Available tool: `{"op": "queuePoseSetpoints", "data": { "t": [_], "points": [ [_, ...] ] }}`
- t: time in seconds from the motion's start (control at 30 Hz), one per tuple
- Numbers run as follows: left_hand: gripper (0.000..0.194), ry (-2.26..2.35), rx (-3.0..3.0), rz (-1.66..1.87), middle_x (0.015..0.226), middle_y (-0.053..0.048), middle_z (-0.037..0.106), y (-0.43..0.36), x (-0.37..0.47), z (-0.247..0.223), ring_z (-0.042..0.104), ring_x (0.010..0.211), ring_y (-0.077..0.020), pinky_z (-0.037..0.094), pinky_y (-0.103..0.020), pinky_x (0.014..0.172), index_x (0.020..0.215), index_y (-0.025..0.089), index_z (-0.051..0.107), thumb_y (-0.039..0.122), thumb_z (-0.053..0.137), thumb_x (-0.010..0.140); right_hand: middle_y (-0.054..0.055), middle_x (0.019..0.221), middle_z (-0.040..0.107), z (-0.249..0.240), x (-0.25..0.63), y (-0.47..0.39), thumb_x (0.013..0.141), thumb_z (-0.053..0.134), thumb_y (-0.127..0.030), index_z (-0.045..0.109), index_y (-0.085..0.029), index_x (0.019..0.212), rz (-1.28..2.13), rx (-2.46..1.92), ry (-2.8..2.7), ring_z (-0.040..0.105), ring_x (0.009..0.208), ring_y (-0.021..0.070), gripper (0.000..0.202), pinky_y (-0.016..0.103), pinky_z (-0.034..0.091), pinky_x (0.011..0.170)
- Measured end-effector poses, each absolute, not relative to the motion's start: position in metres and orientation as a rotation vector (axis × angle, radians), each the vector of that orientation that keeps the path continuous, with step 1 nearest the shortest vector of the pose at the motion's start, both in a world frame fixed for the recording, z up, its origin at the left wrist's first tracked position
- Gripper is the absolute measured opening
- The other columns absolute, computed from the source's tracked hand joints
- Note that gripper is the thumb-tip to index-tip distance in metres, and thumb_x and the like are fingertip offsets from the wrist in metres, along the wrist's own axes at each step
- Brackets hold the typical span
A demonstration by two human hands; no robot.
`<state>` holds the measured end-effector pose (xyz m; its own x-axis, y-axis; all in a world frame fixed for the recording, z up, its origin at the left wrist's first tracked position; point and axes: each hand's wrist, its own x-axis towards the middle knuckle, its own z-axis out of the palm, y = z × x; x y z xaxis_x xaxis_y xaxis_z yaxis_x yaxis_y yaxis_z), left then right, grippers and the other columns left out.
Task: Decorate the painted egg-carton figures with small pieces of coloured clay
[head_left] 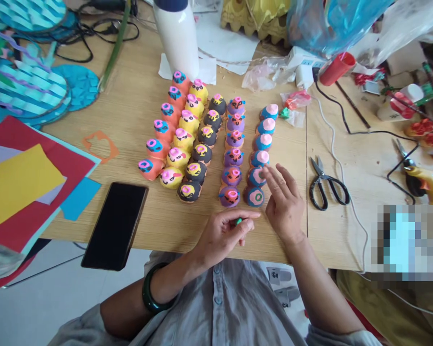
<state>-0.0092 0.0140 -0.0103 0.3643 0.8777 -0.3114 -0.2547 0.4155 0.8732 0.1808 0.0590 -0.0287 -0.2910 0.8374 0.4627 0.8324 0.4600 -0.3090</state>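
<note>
Green modelling material, a small piece (238,221), is held in a narrow finger grip by the left hand (229,233), over the near edge zone of the table (209,228). Clock positions are read from the hands; 12 o'clock points away from the person.

Right hand (286,206): grip wide, fingers extended and parted. Fingertips are at the second-nearest figure of the blue row (268,127), at 12 o'clock; contact cannot be confirmed. The two nearest blue figures carry green rings.

Purple row (234,138): 11 o'clock. Black row (202,153), yellow row (183,136) and orange row (167,111): between 10 and 11 o'clock.

Clearance: a narrow bare strip separates the purple and blue rows. Bare wood also extends between the right hand and the scissors (324,178), at 2 o'clock, handles toward the near edge.

Phone (115,226): 9 o'clock, screen dark, near end projecting past the table edge.

Markings: the white container (400,102), at 2 o'clock, bears print too small to read.
</note>
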Motion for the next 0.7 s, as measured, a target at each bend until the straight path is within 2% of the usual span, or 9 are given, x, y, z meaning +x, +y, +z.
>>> {"op": "queuePoseSetpoints", "data": {
  "t": [0.1, 0.2, 0.27, 0.3, 0.4, 0.5, 0.6, 0.7],
  "points": [
    [0.031, 0.818, 0.679, 0.833, 0.097, -0.008, 0.074, 0.013, -0.007, -0.007, 0.069, 0.074, -0.0123, 0.061, -0.028, 0.075, 0.115, 0.014, 0.078, 0.029, 0.073, 0.088, 0.011, 0.137, 0.068, -0.020, 0.178, 0.054, 0.095, 0.041, -0.002, 0.053, -0.025, 0.147, 0.122, -1.395, -1.863, 0.060, 0.131, 0.0270, 0.058, 0.052, 0.056, 0.103],
    [0.036, 0.778, 0.563, 0.860, 0.110, -0.011, 0.076, 0.010, -0.004, -0.003, 0.074, 0.094, -0.0185, 0.060, -0.034, 0.092, 0.123, 0.016, 0.075, 0.025, 0.074, 0.088, 0.008, 0.113, 0.076, -0.006, 0.172, 0.038, 0.098, 0.050, -0.009, 0.064, -0.026, 0.130, 0.241, -1.377, -1.680, 0.070, 0.103, 0.0233, 0.039, 0.043, 0.060, 0.086],
    [0.042, 0.735, 0.504, 0.892, 0.120, -0.012, 0.075, 0.009, -0.002, -0.002, 0.073, 0.108, -0.0222, 0.057, -0.036, 0.099, 0.130, 0.019, 0.072, 0.022, 0.074, 0.088, 0.004, 0.091, 0.076, 0.003, 0.169, 0.023, 0.096, 0.058, -0.013, 0.069, -0.024, 0.118, 0.243, -1.349, -1.769, 0.068, 0.083, 0.0204, 0.027, 0.039, 0.059, 0.077],
    [0.045, 0.715, 0.480, 0.904, 0.126, -0.012, 0.074, 0.008, -0.001, -0.002, 0.071, 0.116, -0.0234, 0.055, -0.036, 0.103, 0.133, 0.021, 0.070, 0.020, 0.074, 0.087, 0.004, 0.087, 0.076, 0.006, 0.168, 0.015, 0.095, 0.064, -0.017, 0.069, -0.024, 0.115, 0.284, -1.287, -1.894, 0.067, 0.078, 0.0198, 0.022, 0.037, 0.058, 0.073],
    [0.054, 0.682, 0.419, 0.892, 0.138, -0.008, 0.069, 0.006, -0.002, -0.002, 0.060, 0.134, -0.0233, 0.053, -0.031, 0.104, 0.138, 0.029, 0.066, 0.015, 0.071, 0.086, 0.007, 0.094, 0.079, 0.007, 0.165, -0.004, 0.087, 0.078, -0.029, 0.067, -0.023, 0.118, 0.293, -1.185, -2.148, 0.068, 0.079, 0.0222, 0.034, 0.036, 0.059, 0.068],
    [0.064, 0.664, 0.416, 0.858, 0.144, -0.005, 0.065, 0.005, -0.002, -0.002, 0.056, 0.138, -0.0221, 0.051, -0.031, 0.106, 0.141, 0.034, 0.062, 0.010, 0.067, 0.083, 0.008, 0.103, 0.079, 0.000, 0.165, -0.014, 0.090, 0.074, -0.024, 0.064, -0.025, 0.127, 0.291, -1.179, -2.219, 0.071, 0.087, 0.0241, 0.039, 0.038, 0.062, 0.073],
    [0.062, 0.701, 0.579, 0.812, 0.141, -0.007, 0.067, 0.003, 0.000, -0.001, 0.057, 0.138, -0.0215, 0.046, -0.033, 0.114, 0.143, 0.028, 0.061, 0.010, 0.066, 0.084, 0.008, 0.103, 0.078, -0.008, 0.170, -0.019, 0.093, 0.066, -0.014, 0.064, -0.026, 0.124, 0.302, -1.222, -2.154, 0.072, 0.087, 0.0239, 0.034, 0.037, 0.063, 0.069],
    [0.046, 0.841, 0.862, 0.817, 0.135, -0.011, 0.070, 0.000, 0.003, -0.001, 0.066, 0.125, -0.0223, 0.054, -0.035, 0.106, 0.137, 0.022, 0.065, 0.022, 0.068, 0.091, 0.011, 0.111, 0.075, -0.010, 0.174, -0.025, 0.093, 0.062, -0.012, 0.064, -0.025, 0.120, 0.388, -1.309, -2.012, 0.074, 0.089, 0.0225, 0.029, 0.032, 0.063, 0.060]
  ]
}}
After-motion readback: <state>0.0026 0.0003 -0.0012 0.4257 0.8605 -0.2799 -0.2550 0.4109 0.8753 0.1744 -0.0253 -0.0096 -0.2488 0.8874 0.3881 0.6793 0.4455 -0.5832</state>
